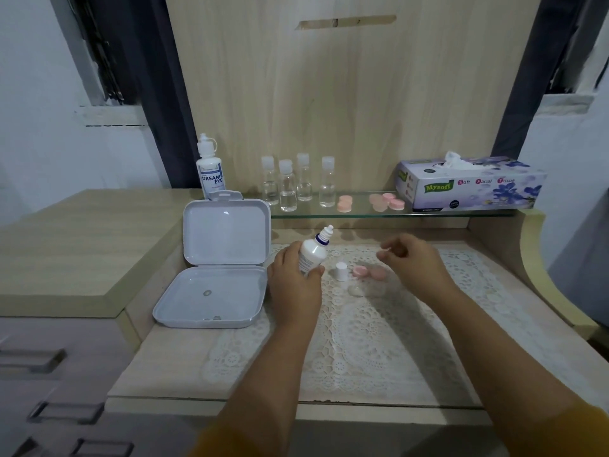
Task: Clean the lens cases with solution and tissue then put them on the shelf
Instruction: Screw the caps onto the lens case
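Head view, step in hand: looks like the dosing stage to me. The left hand [294, 285] has its fingers wrapped round a small white plastic solution bottle with a dark collar [313, 253], uncapped, nozzle tipped up and to the right.
Right hand: the right hand [412, 262] hovers over the mat with fingers loosely curled, thumb and forefinger close together. Can't tell if it's pinching something tiny or nothing at all.
Lens cases: the pink round lens case pieces [369, 272] sit on the white lace mat [379, 341] on the bench [158, 364], just under the right hand, with a clear little cup [356, 290] near them.
Doing it well: I'd tilt the nozzle down right over a case well and squeeze gently so it doesn't flood the lace. Steady the case with the right hand first.
In the way: the bottle's white cap [341, 270] stands right beside the cases, easy to knock over.
Around: open grey plastic hinged box [214, 265] to the left. The glass shelf [329, 214] already carries more pink cases [385, 201], four clear small bottles [296, 184], a bigger white labelled solution bottle [211, 166] and the purple floral tissue box [471, 184], so free space up there is tight.
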Tool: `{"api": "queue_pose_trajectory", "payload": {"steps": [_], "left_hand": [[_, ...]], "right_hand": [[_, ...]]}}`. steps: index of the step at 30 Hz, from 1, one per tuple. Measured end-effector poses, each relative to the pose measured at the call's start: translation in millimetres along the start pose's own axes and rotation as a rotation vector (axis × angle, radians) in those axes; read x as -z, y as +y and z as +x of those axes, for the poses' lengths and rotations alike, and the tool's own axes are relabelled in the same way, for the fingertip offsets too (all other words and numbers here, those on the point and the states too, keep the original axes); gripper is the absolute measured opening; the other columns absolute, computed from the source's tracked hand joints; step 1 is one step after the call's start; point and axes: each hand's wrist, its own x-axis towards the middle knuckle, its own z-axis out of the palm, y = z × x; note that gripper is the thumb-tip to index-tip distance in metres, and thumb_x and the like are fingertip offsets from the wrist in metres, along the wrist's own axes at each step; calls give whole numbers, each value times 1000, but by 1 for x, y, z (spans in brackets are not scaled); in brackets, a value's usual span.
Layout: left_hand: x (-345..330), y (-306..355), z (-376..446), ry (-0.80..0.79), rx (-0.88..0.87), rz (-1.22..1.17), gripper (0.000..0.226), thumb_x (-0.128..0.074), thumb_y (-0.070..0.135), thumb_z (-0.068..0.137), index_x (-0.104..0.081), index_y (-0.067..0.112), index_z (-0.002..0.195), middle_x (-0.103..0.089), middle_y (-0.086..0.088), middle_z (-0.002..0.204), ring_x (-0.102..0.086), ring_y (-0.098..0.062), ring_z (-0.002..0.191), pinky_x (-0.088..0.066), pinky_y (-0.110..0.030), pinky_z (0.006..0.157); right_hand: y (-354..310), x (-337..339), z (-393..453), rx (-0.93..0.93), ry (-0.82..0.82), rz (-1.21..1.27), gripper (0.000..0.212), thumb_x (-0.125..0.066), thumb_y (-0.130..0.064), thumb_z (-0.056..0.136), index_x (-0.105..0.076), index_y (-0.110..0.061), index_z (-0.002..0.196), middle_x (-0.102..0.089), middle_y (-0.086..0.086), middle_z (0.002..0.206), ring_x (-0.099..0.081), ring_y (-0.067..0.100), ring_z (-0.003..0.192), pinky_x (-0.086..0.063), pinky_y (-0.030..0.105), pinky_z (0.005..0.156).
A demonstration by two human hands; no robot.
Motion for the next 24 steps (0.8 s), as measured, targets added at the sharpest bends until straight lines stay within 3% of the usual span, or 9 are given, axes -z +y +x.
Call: {"api": "queue_pose_trajectory", "payload": {"steps": [6,11,13,19,24], "left_hand": [[0,1,-1,-26,-7,56,50,-76,25,74,-54,33,118,-61,13,113,-52,-16,105,-48,-44,85],[-1,0,0,-49,-23,86,69,-77,18,75,-46,32,135,-56,6,125,-47,-19,116,-44,-41,94],[-1,0,0,-62,-76,170,67,-75,19,76,-46,32,135,-55,6,126,-44,-19,114,-43,-39,91],[-1,2,1,-67,-145,259,61,-73,15,76,-50,28,130,-55,6,125,-44,-20,114,-41,-37,90],[3,-3,6,-71,-332,303,51,-73,9,75,-57,26,121,-59,5,117,-51,-22,109,-45,-42,86]], "right_hand": [[27,7,-29,-125,-119,-26,33,-76,-38,78,-62,-21,103,-61,-4,92,-57,8,80,-41,20,60],[31,-7,-30,-63,-105,-203,49,-77,-49,71,-63,-26,112,-55,-8,100,-53,7,88,-39,24,71],[33,-11,-29,-13,-97,-314,53,-75,-53,71,-63,-27,116,-53,-8,102,-50,7,93,-38,24,75],[36,-10,-29,46,-82,-278,38,-71,-46,79,-67,-28,112,-59,-8,100,-54,6,89,-40,24,74],[38,-7,-31,0,-40,-62,30,-71,-34,83,-69,-24,111,-66,-11,92,-57,-3,83,-40,13,67]]}}
